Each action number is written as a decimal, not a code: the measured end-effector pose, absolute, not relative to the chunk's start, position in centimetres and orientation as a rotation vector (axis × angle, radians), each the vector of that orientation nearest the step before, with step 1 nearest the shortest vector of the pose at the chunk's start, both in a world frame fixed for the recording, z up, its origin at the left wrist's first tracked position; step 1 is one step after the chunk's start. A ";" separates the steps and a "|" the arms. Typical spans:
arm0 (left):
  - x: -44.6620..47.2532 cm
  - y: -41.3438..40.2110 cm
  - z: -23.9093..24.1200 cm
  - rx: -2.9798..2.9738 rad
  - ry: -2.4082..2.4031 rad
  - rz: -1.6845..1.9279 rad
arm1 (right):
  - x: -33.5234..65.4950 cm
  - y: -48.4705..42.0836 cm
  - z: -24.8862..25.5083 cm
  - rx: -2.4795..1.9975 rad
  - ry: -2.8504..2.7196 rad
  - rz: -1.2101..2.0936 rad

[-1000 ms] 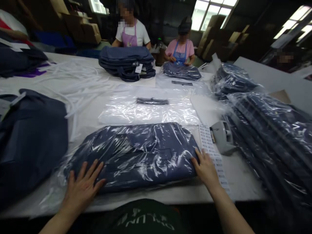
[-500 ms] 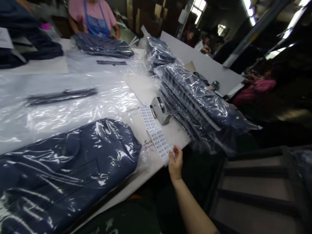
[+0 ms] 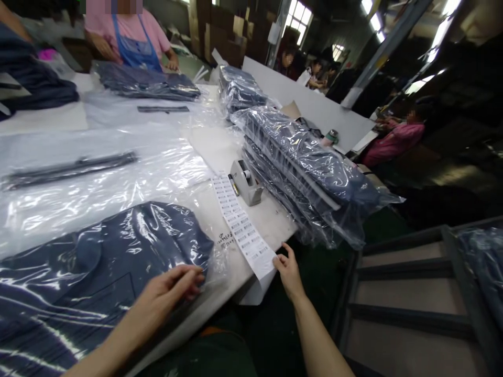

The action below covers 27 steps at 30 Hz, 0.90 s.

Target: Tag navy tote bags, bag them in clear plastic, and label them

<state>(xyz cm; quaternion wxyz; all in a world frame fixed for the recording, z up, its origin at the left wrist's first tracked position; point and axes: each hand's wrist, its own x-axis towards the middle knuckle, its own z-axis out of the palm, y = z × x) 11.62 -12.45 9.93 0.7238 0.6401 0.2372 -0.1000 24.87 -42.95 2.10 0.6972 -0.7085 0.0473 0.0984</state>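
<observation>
A folded navy garment in a clear plastic bag (image 3: 118,262) lies on the white table (image 3: 271,217) in front of me. My left hand (image 3: 167,293) rests on its near right edge, fingers loosely curled at the plastic. My right hand (image 3: 288,269) touches the lower end of a long strip of barcode labels (image 3: 239,228) that hangs over the table's edge. Whether its fingers pinch the strip I cannot tell.
A grey tape dispenser (image 3: 245,183) stands by the strip's far end. A stack of bagged navy garments (image 3: 306,170) lies to the right, with another stack (image 3: 239,89) behind. Empty clear bags (image 3: 98,167) cover the middle. A person in a blue apron (image 3: 131,36) works opposite.
The view has swung right. My right hand left the bagged garment and went to the label strip's end. My left hand has come back into view on the garment's right edge.
</observation>
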 end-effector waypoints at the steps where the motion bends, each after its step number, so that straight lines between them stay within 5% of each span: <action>1: 13.3 -14.9 9.8 1.284 0.536 -0.303 | 24.9 -42.9 3.0 -1.503 0.088 0.253; 7: 21.9 -24.2 7.5 0.763 0.708 -0.412 | 25.6 -43.2 5.1 -1.360 -0.065 0.426; 17: 23.9 -22.7 5.7 0.812 0.575 -0.198 | 30.1 -39.0 5.4 -1.691 -0.332 0.537; 23: 24.6 -22.6 6.3 0.770 0.578 -0.215 | 29.9 -38.4 5.7 -1.859 -0.451 0.362; 27: 25.0 -22.6 6.3 0.782 0.639 -0.225 | 28.9 -38.5 5.6 -1.903 -0.709 -0.034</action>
